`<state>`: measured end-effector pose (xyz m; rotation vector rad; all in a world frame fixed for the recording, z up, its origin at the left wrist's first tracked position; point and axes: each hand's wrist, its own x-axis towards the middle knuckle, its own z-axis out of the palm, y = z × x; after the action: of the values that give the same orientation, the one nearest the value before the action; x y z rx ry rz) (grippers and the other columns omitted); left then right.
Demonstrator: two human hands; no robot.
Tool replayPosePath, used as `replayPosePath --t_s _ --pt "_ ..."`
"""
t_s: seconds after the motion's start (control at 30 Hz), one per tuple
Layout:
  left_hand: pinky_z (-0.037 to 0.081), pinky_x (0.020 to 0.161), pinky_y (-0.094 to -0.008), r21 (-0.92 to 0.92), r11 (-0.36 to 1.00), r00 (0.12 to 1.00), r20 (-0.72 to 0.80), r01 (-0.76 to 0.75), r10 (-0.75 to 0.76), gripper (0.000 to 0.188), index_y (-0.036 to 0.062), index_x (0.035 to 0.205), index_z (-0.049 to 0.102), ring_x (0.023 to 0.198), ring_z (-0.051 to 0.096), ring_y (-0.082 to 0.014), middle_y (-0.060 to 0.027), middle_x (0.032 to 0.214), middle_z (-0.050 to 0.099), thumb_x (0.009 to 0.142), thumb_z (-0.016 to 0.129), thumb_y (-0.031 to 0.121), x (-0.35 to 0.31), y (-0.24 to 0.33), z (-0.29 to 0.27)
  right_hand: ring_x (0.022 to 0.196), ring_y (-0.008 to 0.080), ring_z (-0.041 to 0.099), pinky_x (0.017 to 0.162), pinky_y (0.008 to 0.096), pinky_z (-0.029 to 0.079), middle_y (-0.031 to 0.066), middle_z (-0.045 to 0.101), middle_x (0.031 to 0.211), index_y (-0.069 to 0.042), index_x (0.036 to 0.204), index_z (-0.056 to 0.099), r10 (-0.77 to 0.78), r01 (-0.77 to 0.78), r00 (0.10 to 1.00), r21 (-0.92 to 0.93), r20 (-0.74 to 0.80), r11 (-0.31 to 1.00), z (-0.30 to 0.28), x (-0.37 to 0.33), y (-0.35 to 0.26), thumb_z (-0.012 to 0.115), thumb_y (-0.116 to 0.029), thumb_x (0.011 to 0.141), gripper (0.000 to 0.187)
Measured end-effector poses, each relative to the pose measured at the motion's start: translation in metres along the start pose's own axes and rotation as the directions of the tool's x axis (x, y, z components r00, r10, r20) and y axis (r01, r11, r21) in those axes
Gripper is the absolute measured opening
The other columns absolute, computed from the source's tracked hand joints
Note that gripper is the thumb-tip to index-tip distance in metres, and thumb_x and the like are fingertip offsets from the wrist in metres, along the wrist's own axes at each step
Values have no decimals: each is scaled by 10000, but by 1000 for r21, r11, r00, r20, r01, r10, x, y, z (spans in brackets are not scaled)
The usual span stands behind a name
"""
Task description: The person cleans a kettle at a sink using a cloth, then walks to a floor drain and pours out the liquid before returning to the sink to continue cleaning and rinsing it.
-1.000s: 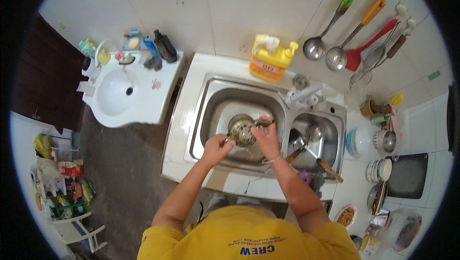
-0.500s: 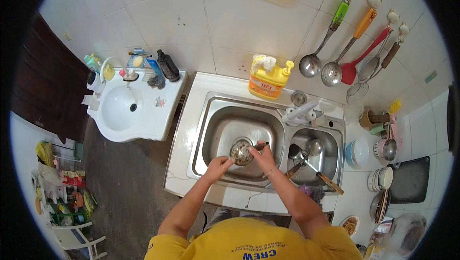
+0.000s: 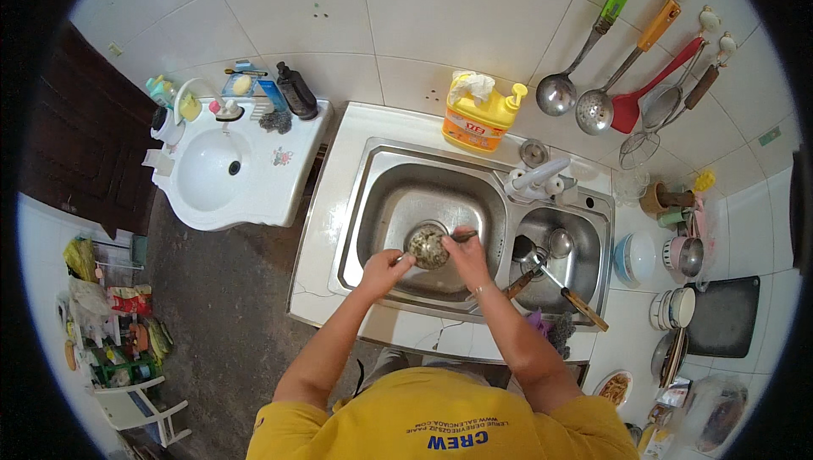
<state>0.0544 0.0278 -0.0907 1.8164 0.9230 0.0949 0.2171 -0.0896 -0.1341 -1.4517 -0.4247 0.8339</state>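
Over the large left basin of the steel sink [image 3: 366, 174], both my hands are at a round, speckled metal piece [image 3: 428, 246]. Its exact kind cannot be made out. My left hand [image 3: 387, 274] is closed, fingertips pinching something at its left edge, where a small silvery bit shows. My right hand [image 3: 467, 261] is closed beside the right edge, and a short dark handle [image 3: 463, 236] sticks out from its fingers. Whether this handle belongs to the round piece is unclear. The piece partly covers the drain.
The small right basin holds utensils with wooden handles [image 3: 584, 309]. A white faucet [image 3: 538, 176] stands between the basins. Behind the sink is a yellow pump jug [image 3: 481, 121]. Ladles and strainers hang at right; bowls [image 3: 673, 309] and a black board [image 3: 722, 316] are on the right counter.
The whole view has shifted, with the scene slightly higher. My hands stay at the round piece above the drain, and a silvery bit now shows by my left fingertips.
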Motion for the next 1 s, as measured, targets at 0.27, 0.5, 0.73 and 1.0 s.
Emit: replayPosePath --t_s 0.27,0.5,0.73,1.0 --pt "383 548 -348 -3 990 987 -82 -143 142 454 -45 747 555 578 494 -216 -141 614 512 768 547 408 -12 -4 8 854 170 500 775 285 415 102 498 973 2 1018 423 -32 29 998 -61 -60 998 5 -9 -19 704 -344 682 558" --pt "355 496 -312 -14 977 974 -87 -211 209 378 -27 650 498 538 431 -139 -94 525 435 778 555 324 -13 8 5 899 161 477 779 289 418 100 457 1021 1 1069 393 -17 13 999 -133 -27 991 -8 -8 -11 663 -203 739 472" --pt "425 710 -332 42 999 1000 19 10 -10 497 -22 844 597 743 568 -238 -182 726 586 785 520 465 5 -25 21 871 154 491 777 286 406 86 507 915 -12 970 439 -25 24 1000 -125 -9 992 -10 10 5 697 -258 711 441" --pt "292 516 -242 -301 951 994 104 67 -38 424 76 622 452 576 340 -74 37 611 395 858 439 428 -5 -13 20 933 141 468 814 262 378 52 516 957 -4 1031 472 82 -82 993 8 -87 997 -5 11 1 553 -377 824 434"
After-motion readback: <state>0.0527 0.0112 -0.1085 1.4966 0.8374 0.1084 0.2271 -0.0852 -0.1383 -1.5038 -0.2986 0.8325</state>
